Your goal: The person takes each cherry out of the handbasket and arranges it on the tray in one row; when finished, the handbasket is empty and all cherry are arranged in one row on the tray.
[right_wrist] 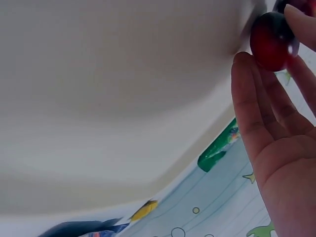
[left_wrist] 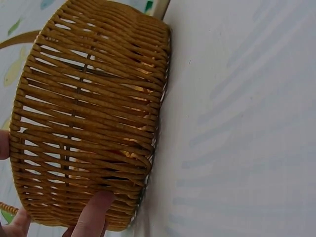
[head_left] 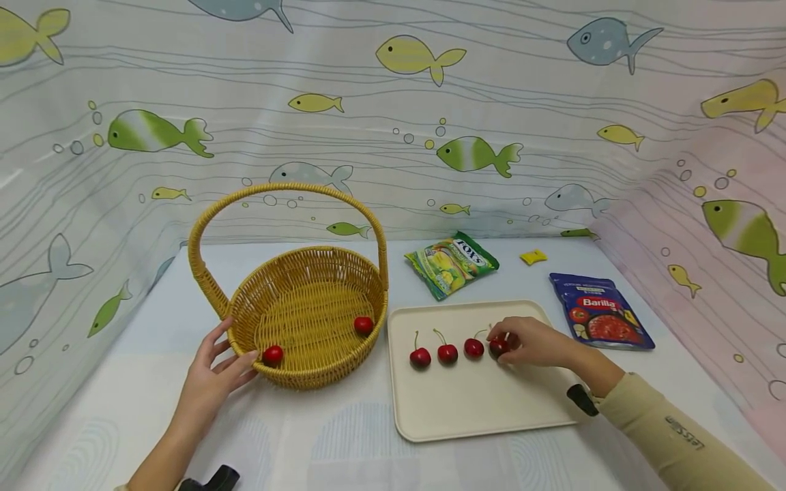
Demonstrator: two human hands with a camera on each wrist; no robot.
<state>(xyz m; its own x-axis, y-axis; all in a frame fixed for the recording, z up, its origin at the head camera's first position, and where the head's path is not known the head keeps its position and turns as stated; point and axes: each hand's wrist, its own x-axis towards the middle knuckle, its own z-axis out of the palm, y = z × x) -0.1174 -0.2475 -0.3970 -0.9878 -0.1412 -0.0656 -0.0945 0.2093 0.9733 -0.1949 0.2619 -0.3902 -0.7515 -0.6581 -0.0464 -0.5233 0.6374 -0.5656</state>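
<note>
A round wicker basket (head_left: 307,375) with a tall arched handle stands on the left, two red cherries (head_left: 364,326) inside it. My left hand (head_left: 211,372) holds the basket's near left side, thumb at the rim. In the left wrist view a finger (left_wrist: 95,213) presses the woven outer wall. On the cream tray (head_left: 454,409), cherries with stems lie in a row. My right hand (head_left: 534,342) pinches the rightmost dark red cherry (right_wrist: 272,43) between thumb and fingers. The other three cherries (head_left: 447,354) lie to its left.
Behind the tray lies a green candy bag (head_left: 452,266). A small yellow packet (head_left: 533,257) is farther right. A blue Barilla pouch (head_left: 602,311) lies right of the tray. A fish-print curtain (head_left: 368,150) stands behind the table.
</note>
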